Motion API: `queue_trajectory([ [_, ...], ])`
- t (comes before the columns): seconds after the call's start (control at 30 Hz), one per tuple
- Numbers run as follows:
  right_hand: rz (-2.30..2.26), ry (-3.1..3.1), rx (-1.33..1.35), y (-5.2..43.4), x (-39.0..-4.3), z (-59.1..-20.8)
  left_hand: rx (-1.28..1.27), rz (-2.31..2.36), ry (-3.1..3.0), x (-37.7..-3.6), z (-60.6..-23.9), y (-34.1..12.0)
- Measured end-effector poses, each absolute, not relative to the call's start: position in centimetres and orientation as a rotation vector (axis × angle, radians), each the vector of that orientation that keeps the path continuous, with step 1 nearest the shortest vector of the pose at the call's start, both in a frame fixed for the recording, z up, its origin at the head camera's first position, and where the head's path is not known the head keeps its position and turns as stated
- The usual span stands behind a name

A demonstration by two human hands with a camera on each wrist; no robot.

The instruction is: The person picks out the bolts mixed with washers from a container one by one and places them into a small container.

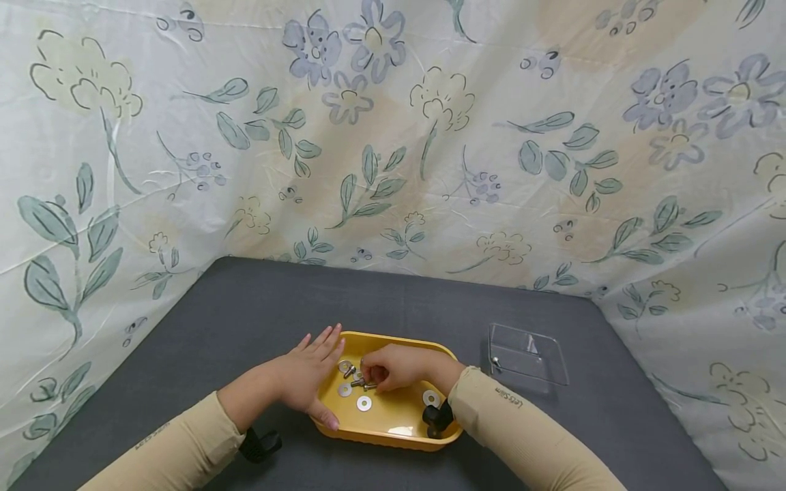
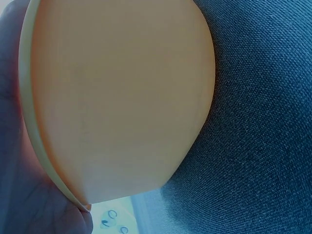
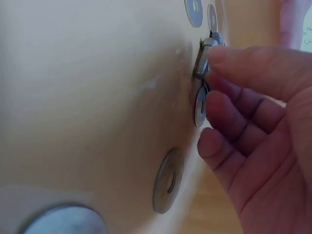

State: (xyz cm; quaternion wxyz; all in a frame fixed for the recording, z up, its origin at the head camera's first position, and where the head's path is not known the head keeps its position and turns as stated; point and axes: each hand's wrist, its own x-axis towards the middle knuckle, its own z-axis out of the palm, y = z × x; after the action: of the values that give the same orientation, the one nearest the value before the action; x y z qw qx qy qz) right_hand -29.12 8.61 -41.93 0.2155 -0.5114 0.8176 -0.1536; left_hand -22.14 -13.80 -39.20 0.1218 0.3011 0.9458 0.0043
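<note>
A yellow tray (image 1: 393, 416) holds several flat metal washers (image 1: 364, 404) and a few small bolts (image 1: 357, 383). My left hand (image 1: 307, 375) rests on the tray's left rim, fingers extended and thumb over the near side; the left wrist view shows the tray's outer wall (image 2: 122, 97) beside the palm. Inside the tray, my right hand (image 1: 396, 368) has its fingers curled at the bolts. Up close in the right wrist view, a fingertip of that hand (image 3: 273, 107) lies against a threaded bolt (image 3: 201, 63), pinching it; the far side of the grip is hidden.
Right of the yellow tray, a shallow clear plastic tray (image 1: 534, 358) sits on the dark grey table (image 1: 307, 293) with a small metal piece (image 1: 495, 363) in its left part. Flowered cloth (image 1: 393, 170) hangs behind and at both sides.
</note>
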Motion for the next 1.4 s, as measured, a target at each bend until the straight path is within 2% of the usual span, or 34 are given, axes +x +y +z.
queue_trajectory([
  [0.23,-0.42,2.2,-1.494,8.6,-29.17,-41.83,0.879,0.016,2.756,-22.16,-39.22,-13.78],
  [0.73,-0.317,2.301,-1.467,8.91,-29.51,-42.22,0.886,0.043,2.748,-22.12,-39.09,-13.74],
  [1.4,-0.303,2.509,-1.116,8.96,-29.04,-42.19,0.898,0.05,2.763,-22.21,-39.29,-13.8],
])
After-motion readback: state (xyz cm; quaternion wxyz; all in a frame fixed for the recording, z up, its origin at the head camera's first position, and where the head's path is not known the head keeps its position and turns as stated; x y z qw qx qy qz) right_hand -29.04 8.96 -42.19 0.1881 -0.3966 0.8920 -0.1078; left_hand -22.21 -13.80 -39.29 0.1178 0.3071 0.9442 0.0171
